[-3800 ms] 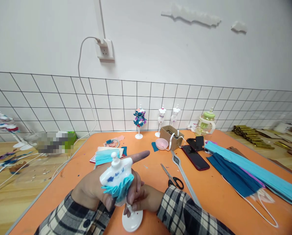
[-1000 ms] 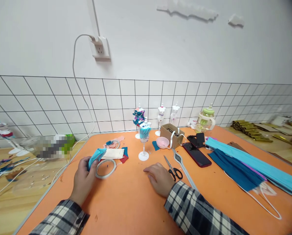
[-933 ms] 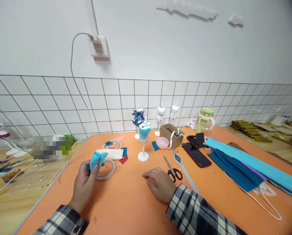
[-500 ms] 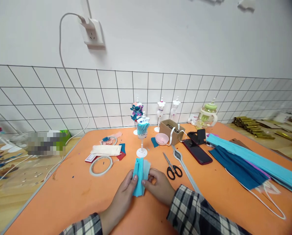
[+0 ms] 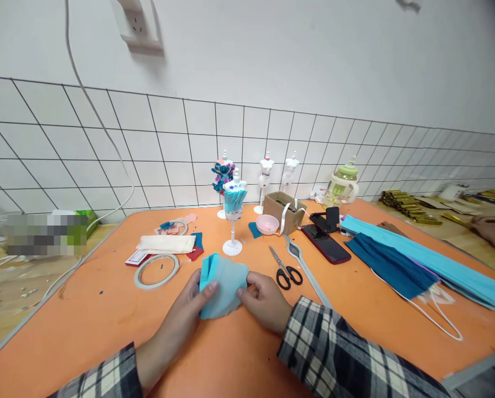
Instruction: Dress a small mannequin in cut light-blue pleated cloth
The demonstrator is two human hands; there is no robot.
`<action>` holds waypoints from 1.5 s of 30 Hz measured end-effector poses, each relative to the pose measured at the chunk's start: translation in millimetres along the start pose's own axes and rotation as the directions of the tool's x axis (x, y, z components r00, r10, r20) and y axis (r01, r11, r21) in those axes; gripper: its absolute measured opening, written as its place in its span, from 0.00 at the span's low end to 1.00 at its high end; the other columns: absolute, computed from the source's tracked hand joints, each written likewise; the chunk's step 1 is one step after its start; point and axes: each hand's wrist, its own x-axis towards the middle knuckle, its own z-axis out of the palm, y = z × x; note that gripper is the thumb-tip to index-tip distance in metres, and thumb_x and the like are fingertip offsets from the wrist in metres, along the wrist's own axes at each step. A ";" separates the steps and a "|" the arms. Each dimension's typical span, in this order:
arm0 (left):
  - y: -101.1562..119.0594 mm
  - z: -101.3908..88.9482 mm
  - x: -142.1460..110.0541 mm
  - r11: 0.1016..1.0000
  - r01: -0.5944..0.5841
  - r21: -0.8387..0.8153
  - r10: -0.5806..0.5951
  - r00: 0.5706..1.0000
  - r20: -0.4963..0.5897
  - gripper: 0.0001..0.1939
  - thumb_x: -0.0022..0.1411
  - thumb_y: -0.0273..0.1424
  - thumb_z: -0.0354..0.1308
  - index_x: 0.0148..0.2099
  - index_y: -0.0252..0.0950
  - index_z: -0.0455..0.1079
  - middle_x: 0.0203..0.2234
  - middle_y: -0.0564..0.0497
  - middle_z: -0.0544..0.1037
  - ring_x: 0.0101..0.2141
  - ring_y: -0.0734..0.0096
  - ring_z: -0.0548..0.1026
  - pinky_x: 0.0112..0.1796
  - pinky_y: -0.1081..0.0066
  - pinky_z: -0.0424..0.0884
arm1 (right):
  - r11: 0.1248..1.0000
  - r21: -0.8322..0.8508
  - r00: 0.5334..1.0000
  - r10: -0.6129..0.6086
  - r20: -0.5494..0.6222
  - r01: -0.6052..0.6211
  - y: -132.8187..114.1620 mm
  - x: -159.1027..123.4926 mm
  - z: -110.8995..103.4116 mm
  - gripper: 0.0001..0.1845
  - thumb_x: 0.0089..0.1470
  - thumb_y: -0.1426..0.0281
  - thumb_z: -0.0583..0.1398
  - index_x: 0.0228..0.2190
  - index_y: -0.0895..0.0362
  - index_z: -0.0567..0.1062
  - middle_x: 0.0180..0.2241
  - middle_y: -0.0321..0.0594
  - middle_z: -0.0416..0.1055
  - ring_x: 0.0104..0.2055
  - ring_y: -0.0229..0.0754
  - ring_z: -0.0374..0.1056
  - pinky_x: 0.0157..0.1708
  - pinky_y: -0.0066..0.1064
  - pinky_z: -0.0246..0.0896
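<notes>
A light blue piece of thin fabric, with bright blue folds along its left side, is held between both hands above the orange table. My left hand grips the left edge, thumb on top. My right hand pinches the right edge between thumb and fingers. Just beyond the fabric stands a small white dress form wearing a pleated blue band. Black-handled scissors lie to the right of my right hand. Beyond my left hand are a tape roll and a folded cream cloth.
A pink bowl, cardboard box, phone and grey strap lie to the right. Farther right are a dark blue face mask and long blue fabric. Another person's hand shows at the right edge.
The blue fabric has spread from a narrow folded strip into a wider sheet, my hands now farther apart. The view has shifted, and another person's hand has appeared at the right.
</notes>
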 end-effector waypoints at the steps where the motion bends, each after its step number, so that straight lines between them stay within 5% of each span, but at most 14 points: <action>1: 0.3 1.6 -1.1 1.000 0.005 0.030 -0.004 1.000 -0.008 0.29 0.54 0.45 0.70 0.53 0.38 0.69 0.45 0.45 0.80 0.45 0.53 0.77 0.42 0.64 0.73 | 1.000 0.003 1.000 -0.005 0.012 0.005 -1.1 -0.8 0.3 0.04 0.50 0.71 0.59 0.27 0.57 0.73 0.25 0.33 0.64 0.28 0.36 0.60 0.26 0.25 0.54; 8: 1.5 -1.0 -2.3 0.997 -0.023 0.069 0.020 0.999 0.047 0.23 0.56 0.44 0.70 0.47 0.35 0.72 0.38 0.45 0.83 0.35 0.59 0.79 0.35 0.67 0.74 | 0.967 0.255 0.998 -0.040 0.046 0.027 -4.4 -1.7 -0.9 0.11 0.47 0.71 0.56 0.32 0.57 0.77 0.32 0.38 0.72 0.33 0.41 0.68 0.36 0.31 0.66; 12: 4.8 -17.0 3.8 0.999 -0.015 -0.048 0.019 0.996 0.089 0.24 0.59 0.39 0.68 0.55 0.36 0.72 0.42 0.43 0.84 0.40 0.54 0.81 0.40 0.63 0.76 | 0.946 0.324 0.999 -0.027 0.047 0.010 0.3 4.2 -10.1 0.13 0.46 0.69 0.55 0.33 0.57 0.76 0.31 0.38 0.74 0.35 0.43 0.70 0.38 0.33 0.67; 18: 13.2 -28.2 5.2 0.957 0.119 -0.265 -0.076 0.983 0.167 0.31 0.57 0.31 0.69 0.62 0.37 0.69 0.50 0.40 0.82 0.48 0.47 0.80 0.48 0.57 0.75 | 0.932 0.361 0.997 0.009 0.070 -0.034 3.7 7.6 -14.4 0.12 0.45 0.68 0.56 0.33 0.56 0.76 0.31 0.37 0.76 0.36 0.43 0.71 0.38 0.33 0.67; 24: 14.0 -23.4 -3.2 0.864 0.360 -0.353 -0.237 0.908 0.346 0.25 0.55 0.28 0.65 0.56 0.28 0.74 0.42 0.37 0.85 0.42 0.45 0.83 0.45 0.55 0.77 | 0.936 0.345 0.996 0.045 0.075 -0.068 5.6 8.6 -13.7 0.12 0.45 0.67 0.56 0.32 0.57 0.76 0.29 0.37 0.74 0.33 0.43 0.69 0.39 0.34 0.65; 34: 13.9 -30.9 5.5 0.906 0.221 -0.359 -0.136 0.959 0.248 0.30 0.56 0.29 0.69 0.60 0.31 0.70 0.46 0.39 0.83 0.49 0.49 0.80 0.52 0.58 0.74 | 0.945 0.323 0.999 0.050 0.004 -0.049 13.4 16.1 -20.4 0.11 0.44 0.69 0.55 0.30 0.56 0.75 0.28 0.34 0.73 0.31 0.41 0.66 0.36 0.32 0.63; 45: 23.2 -34.3 -4.5 0.919 0.224 -0.323 -0.158 0.963 0.217 0.38 0.53 0.23 0.71 0.66 0.34 0.66 0.44 0.38 0.85 0.39 0.49 0.84 0.44 0.56 0.80 | 0.942 0.332 0.995 0.069 -0.073 -0.041 20.0 20.4 -30.2 0.13 0.42 0.65 0.54 0.28 0.57 0.75 0.26 0.35 0.69 0.29 0.40 0.60 0.30 0.29 0.56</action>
